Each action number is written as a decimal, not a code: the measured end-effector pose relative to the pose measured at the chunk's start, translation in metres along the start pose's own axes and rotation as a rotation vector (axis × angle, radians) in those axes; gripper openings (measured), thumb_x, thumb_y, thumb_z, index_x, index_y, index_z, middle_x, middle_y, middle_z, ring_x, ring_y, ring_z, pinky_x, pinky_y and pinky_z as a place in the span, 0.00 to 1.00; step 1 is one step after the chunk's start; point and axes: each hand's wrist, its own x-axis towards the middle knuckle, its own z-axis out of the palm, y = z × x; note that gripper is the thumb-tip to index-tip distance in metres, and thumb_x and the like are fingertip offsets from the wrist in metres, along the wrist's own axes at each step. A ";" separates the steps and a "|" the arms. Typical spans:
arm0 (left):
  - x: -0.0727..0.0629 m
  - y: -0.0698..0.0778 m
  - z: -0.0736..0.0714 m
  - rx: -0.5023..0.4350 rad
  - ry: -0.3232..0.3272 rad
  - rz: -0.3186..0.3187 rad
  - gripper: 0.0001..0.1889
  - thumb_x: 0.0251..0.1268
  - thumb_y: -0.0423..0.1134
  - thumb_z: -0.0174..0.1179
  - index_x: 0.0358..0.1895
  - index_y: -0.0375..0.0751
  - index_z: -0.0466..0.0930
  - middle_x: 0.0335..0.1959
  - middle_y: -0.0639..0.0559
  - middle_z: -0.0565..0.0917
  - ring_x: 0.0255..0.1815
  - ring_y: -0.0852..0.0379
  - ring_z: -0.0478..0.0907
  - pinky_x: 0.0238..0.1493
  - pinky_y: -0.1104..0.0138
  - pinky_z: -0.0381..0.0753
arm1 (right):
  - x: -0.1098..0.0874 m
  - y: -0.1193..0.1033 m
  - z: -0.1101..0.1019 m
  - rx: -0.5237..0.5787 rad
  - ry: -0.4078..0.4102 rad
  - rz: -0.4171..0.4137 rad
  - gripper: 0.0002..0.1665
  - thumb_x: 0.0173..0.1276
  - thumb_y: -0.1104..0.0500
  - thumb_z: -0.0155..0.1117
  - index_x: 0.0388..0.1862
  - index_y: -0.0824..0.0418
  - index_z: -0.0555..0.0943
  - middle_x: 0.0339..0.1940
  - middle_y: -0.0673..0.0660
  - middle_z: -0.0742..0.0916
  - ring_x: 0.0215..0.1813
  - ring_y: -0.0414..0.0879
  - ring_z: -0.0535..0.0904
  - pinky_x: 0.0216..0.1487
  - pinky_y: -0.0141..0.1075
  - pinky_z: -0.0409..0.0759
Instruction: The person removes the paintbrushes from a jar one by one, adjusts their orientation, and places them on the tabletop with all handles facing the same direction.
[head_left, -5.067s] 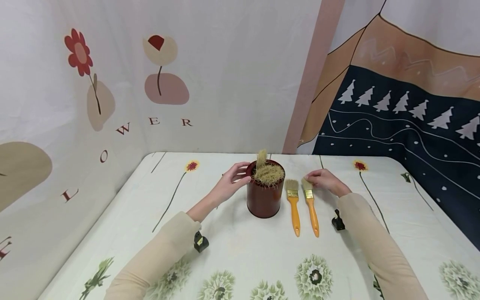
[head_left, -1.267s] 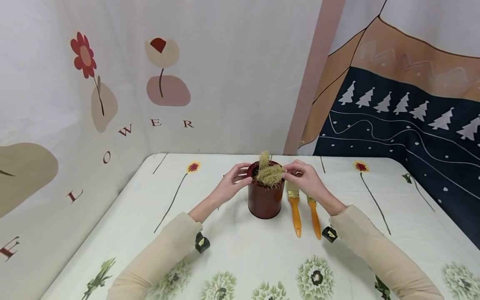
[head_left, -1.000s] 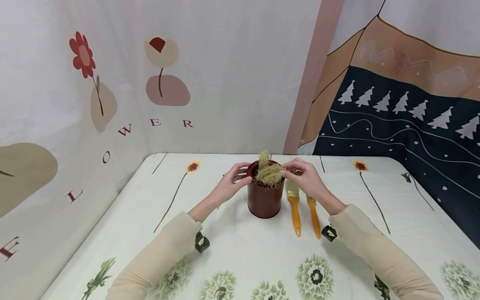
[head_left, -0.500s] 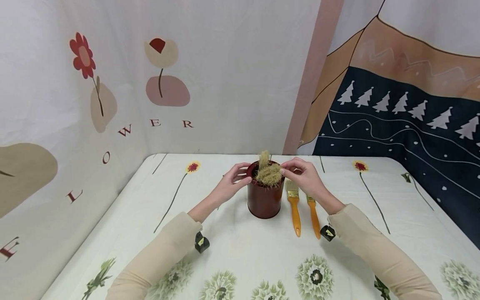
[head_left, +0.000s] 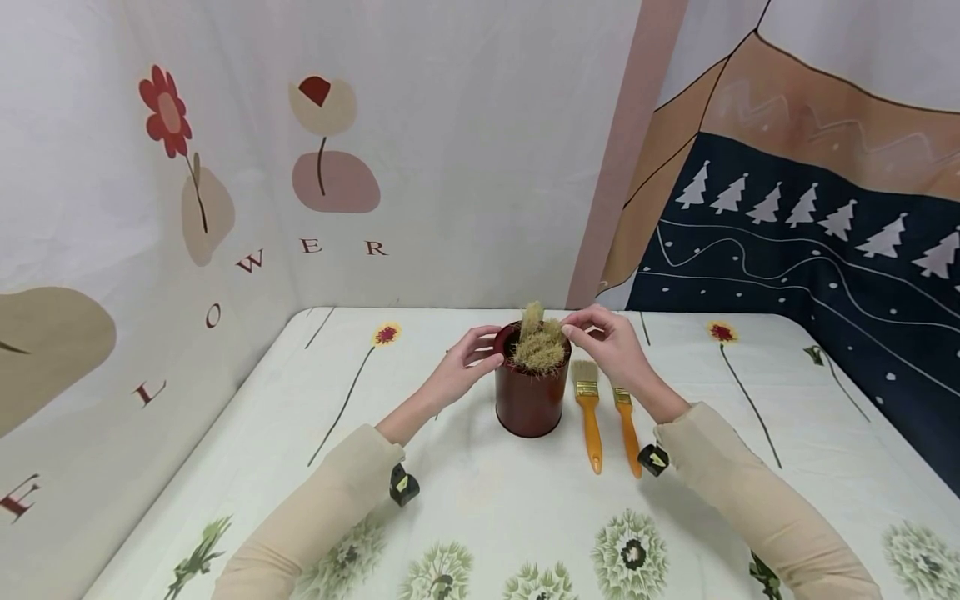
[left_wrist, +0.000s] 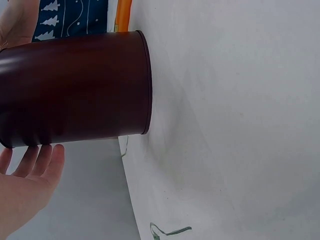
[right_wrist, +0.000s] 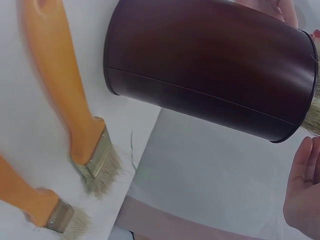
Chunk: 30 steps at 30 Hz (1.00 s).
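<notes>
A dark red-brown cylindrical canister [head_left: 529,404] stands upright on the table. Pale yellow-green bristly tufts [head_left: 540,350] fill its mouth, one part sticking up at the back. My left hand [head_left: 468,354] holds the canister at its upper left, thumb in front and fingers behind; in the left wrist view its fingertips [left_wrist: 57,152] touch the wall. At the right rim, my right hand [head_left: 603,337] pinches the edge of the tufts between thumb and forefinger. The right wrist view shows the right hand [right_wrist: 306,185] beside bristles [right_wrist: 314,117] poking from the canister's mouth.
Two paintbrushes with orange handles lie right of the canister: one brush [head_left: 589,429] close beside it, the other brush [head_left: 628,433] under the right forearm, its bristles partly hidden. A flower-printed cloth [head_left: 480,517] covers the table. Printed fabric walls [head_left: 465,167] rise behind.
My right hand has left the right paintbrush's bristles for the canister's rim. Lately it has lifted slightly, and the right side of the tufts stands higher. The left hand has stayed put.
</notes>
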 end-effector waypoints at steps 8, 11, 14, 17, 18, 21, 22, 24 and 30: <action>0.000 0.000 0.000 0.013 0.001 -0.001 0.25 0.63 0.35 0.52 0.63 0.36 0.58 0.58 0.39 0.66 0.58 0.48 0.64 0.54 0.61 0.67 | 0.004 -0.011 -0.005 0.000 0.002 -0.002 0.07 0.63 0.69 0.55 0.37 0.74 0.76 0.35 0.61 0.78 0.33 0.49 0.75 0.36 0.29 0.76; 0.000 0.000 0.000 0.009 0.002 0.001 0.25 0.64 0.35 0.52 0.62 0.36 0.58 0.58 0.39 0.66 0.58 0.47 0.64 0.54 0.61 0.67 | 0.006 -0.016 -0.008 -0.004 0.007 -0.022 0.07 0.63 0.69 0.55 0.37 0.74 0.76 0.34 0.60 0.78 0.33 0.47 0.75 0.36 0.28 0.76; 0.000 0.000 0.001 0.000 0.002 0.004 0.25 0.63 0.34 0.52 0.62 0.35 0.58 0.57 0.38 0.66 0.58 0.47 0.64 0.54 0.61 0.67 | 0.008 -0.019 -0.010 0.003 0.022 -0.052 0.07 0.62 0.69 0.55 0.37 0.74 0.76 0.32 0.58 0.77 0.31 0.44 0.75 0.36 0.27 0.76; 0.000 0.000 0.001 -0.003 0.001 0.003 0.25 0.63 0.34 0.52 0.62 0.35 0.58 0.58 0.38 0.66 0.58 0.47 0.64 0.54 0.61 0.67 | 0.011 -0.019 -0.013 0.032 0.039 -0.087 0.07 0.62 0.70 0.55 0.37 0.74 0.75 0.32 0.56 0.77 0.31 0.43 0.76 0.36 0.28 0.76; 0.000 0.000 0.000 -0.002 0.001 0.002 0.25 0.63 0.34 0.52 0.62 0.35 0.58 0.58 0.38 0.66 0.58 0.47 0.64 0.54 0.61 0.67 | 0.012 -0.018 -0.014 0.041 0.045 -0.100 0.07 0.62 0.70 0.54 0.37 0.74 0.75 0.32 0.55 0.78 0.31 0.42 0.76 0.36 0.27 0.76; 0.000 0.000 0.000 0.003 -0.002 0.000 0.25 0.64 0.35 0.52 0.63 0.36 0.58 0.58 0.38 0.65 0.58 0.47 0.64 0.54 0.61 0.67 | 0.016 -0.014 -0.018 0.081 0.059 -0.134 0.07 0.62 0.70 0.54 0.37 0.75 0.75 0.31 0.55 0.78 0.31 0.42 0.77 0.36 0.28 0.76; 0.000 0.000 0.000 0.005 -0.002 -0.001 0.25 0.64 0.35 0.52 0.63 0.36 0.58 0.58 0.38 0.65 0.58 0.47 0.64 0.54 0.60 0.67 | 0.017 -0.012 -0.019 0.089 0.064 -0.140 0.08 0.62 0.70 0.55 0.38 0.75 0.75 0.31 0.55 0.78 0.31 0.43 0.77 0.36 0.28 0.76; 0.000 0.000 0.000 0.008 -0.003 -0.004 0.25 0.64 0.36 0.52 0.63 0.36 0.57 0.58 0.38 0.65 0.58 0.47 0.64 0.54 0.60 0.67 | 0.020 -0.008 -0.022 0.101 0.074 -0.145 0.08 0.62 0.69 0.55 0.38 0.75 0.75 0.32 0.55 0.78 0.31 0.42 0.77 0.36 0.27 0.76; -0.001 0.000 0.000 0.006 -0.002 -0.007 0.25 0.64 0.36 0.52 0.63 0.36 0.57 0.58 0.39 0.65 0.58 0.47 0.63 0.54 0.60 0.67 | 0.024 -0.007 -0.030 0.121 0.110 -0.121 0.10 0.62 0.64 0.57 0.39 0.72 0.75 0.33 0.56 0.79 0.33 0.46 0.78 0.39 0.29 0.77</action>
